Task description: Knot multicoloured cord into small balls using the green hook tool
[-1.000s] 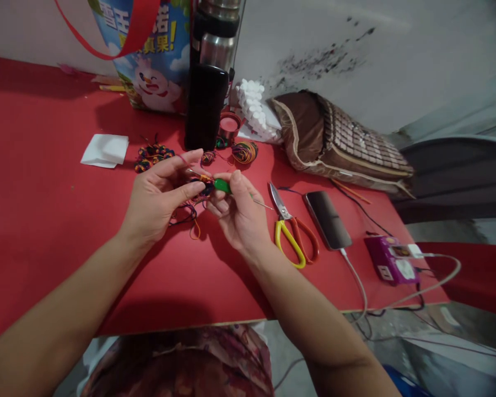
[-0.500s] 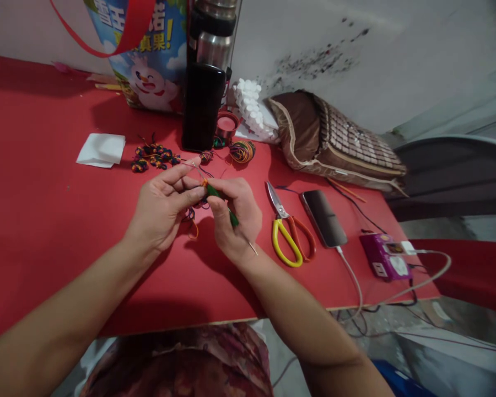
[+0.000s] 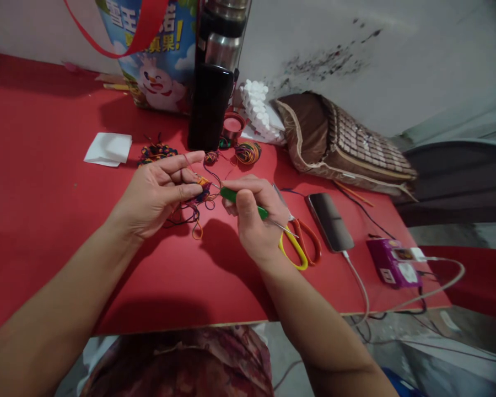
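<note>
My left hand point(image 3: 157, 193) pinches a small knot of multicoloured thread point(image 3: 202, 184) between thumb and fingers, with loose thread ends point(image 3: 188, 215) trailing onto the red table point(image 3: 45, 193). My right hand point(image 3: 254, 218) is closed on a green-handled crochet hook point(image 3: 242, 201), its front tip at the knot and its metal shaft sticking out to the right. Both hands hover just above the table, near its middle.
Yellow-and-orange scissors point(image 3: 297, 240) lie right of my right hand, then a phone point(image 3: 330, 220) on a cable and a purple device point(image 3: 392, 264). Behind stand a black flask point(image 3: 209, 105), thread coils point(image 3: 248, 151), finished knots point(image 3: 157, 151), a white paper point(image 3: 107, 149), a printed bag point(image 3: 157, 60) and a brown cushion point(image 3: 339, 140).
My right hand has shifted to the right and turned the hook from steeply slanted to nearly level. My left hand keeps its pinch on the knot.
</note>
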{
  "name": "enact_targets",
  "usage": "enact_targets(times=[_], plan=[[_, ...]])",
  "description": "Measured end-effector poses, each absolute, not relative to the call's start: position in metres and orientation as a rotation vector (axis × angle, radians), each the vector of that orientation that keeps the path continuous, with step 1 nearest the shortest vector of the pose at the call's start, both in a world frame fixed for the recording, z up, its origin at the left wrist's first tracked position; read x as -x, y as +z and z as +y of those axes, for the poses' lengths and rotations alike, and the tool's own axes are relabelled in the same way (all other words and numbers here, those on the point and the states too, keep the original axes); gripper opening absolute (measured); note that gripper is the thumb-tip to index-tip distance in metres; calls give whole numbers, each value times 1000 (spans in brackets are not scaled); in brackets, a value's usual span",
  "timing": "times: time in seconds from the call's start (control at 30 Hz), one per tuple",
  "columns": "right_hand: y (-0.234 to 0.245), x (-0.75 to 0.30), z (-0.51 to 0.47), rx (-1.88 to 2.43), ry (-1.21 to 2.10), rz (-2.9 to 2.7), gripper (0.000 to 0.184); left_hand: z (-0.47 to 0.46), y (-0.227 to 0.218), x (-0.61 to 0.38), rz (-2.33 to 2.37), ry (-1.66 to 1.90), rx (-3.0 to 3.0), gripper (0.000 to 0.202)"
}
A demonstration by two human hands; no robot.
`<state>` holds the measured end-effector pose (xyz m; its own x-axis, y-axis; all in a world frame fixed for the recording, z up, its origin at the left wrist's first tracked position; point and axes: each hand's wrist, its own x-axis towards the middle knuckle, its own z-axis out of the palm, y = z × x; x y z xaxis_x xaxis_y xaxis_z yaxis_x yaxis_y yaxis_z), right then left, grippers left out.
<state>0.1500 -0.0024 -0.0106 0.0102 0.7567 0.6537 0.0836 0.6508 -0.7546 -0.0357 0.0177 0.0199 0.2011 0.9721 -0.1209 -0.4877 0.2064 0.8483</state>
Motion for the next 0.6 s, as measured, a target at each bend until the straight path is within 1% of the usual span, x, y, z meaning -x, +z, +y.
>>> enact_targets(times=[0.13, 0.33, 0.5, 0.6], plan=[[-8, -154, -1, 712, 593, -1513, 19, 18, 22, 37, 844, 1162, -806, 46], [-2, -159, -3, 743, 528, -1577, 22, 19, 23, 40, 827, 1167, -838, 48], [4, -162, -4, 736, 612, -1566, 17, 21, 22, 45, 808, 1152, -891, 43], [7, -164, -3, 740, 634, -1567, 19, 22, 22, 47, 796, 1136, -913, 44]])
